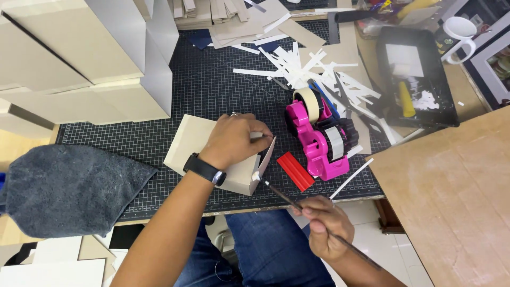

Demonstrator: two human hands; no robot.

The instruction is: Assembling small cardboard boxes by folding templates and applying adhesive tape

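Observation:
My left hand (236, 139), with a black watch on its wrist, presses down on a small beige cardboard box (192, 139) lying on the black cutting mat (212, 90). Its fingers hold open a white flap (266, 155) at the box's right end. My right hand (326, 226) grips a thin dark brush (281, 195), and the brush's white tip touches the box's lower right corner below the flap.
A pink tape dispenser (319, 135) and a red block (295, 171) sit right of the box. White paper strips (313, 69) litter the mat behind. Stacked beige boxes (79, 58) stand at left, a grey cloth (64, 186) at front left, a black paint tray (417, 74) and white mug (459, 32) at right.

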